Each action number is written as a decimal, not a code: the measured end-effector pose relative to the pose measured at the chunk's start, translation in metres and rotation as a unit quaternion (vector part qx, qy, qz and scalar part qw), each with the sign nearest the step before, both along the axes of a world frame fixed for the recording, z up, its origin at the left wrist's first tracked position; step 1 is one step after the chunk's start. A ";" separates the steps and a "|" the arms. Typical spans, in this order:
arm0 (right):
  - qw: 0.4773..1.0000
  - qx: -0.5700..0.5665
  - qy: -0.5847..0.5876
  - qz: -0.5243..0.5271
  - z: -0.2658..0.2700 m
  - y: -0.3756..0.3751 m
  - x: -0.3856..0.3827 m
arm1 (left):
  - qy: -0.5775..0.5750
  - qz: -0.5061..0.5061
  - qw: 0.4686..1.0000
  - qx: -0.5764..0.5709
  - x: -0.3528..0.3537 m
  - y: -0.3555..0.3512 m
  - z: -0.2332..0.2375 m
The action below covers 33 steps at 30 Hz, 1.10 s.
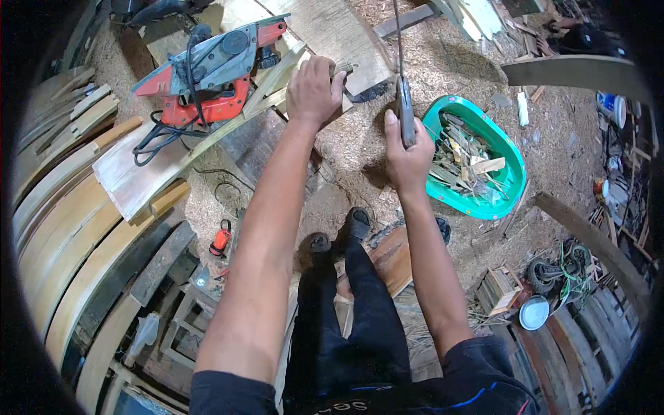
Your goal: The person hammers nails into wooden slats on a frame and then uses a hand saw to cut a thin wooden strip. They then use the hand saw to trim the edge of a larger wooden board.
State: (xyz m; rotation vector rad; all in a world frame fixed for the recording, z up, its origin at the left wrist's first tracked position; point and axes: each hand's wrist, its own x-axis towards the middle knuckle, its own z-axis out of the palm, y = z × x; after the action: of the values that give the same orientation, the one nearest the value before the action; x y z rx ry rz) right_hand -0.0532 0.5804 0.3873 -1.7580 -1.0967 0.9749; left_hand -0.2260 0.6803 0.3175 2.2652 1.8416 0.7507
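Observation:
My left hand (315, 90) is closed, its fingers curled over a small piece of wood (348, 68) whose end pokes out by the thumb. Most of that piece is hidden under the hand. In my right hand (409, 155) is the dark handle of a long-bladed knife (405, 104). The blade points away from me and shows edge-on, running out of the top of the view. Just right of this hand sits a green plastic basin (508, 200) with wood scraps (463, 152) in it. A pale board (325, 34) lies beyond my left hand.
A red and grey belt sander (214, 69) with its cord lies at upper left, by a curved plank (128, 176). Stacked curved boards (76, 235) fill the left side. At right stand curved timbers (574, 72), a small wooden crate (499, 290) and a white-lidded tub (534, 313). Sawdust covers the floor.

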 end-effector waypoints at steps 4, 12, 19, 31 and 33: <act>0.996 0.075 -0.040 -0.015 0.011 -0.003 0.007 | -0.026 -0.013 0.999 -0.028 -0.001 0.001 0.014; 0.991 0.087 0.100 -0.025 0.129 -0.024 0.003 | -0.204 -0.163 0.965 -0.006 -0.003 -0.083 0.171; 0.984 0.092 0.151 0.023 0.318 -0.076 -0.028 | -0.194 -0.201 0.956 0.092 -0.031 -0.139 0.362; 0.966 0.230 0.101 0.069 0.542 -0.146 -0.086 | -0.210 -0.248 0.926 0.189 -0.087 -0.198 0.587; 0.954 0.276 0.058 0.100 0.551 -0.148 -0.087 | -0.211 -0.250 0.925 0.192 -0.095 -0.211 0.608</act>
State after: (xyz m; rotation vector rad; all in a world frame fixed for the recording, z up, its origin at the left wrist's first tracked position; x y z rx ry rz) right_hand -0.1404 0.4327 0.9380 -1.1410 -1.3340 0.7783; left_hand -0.3205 0.4691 0.9258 2.3752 0.9299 1.4425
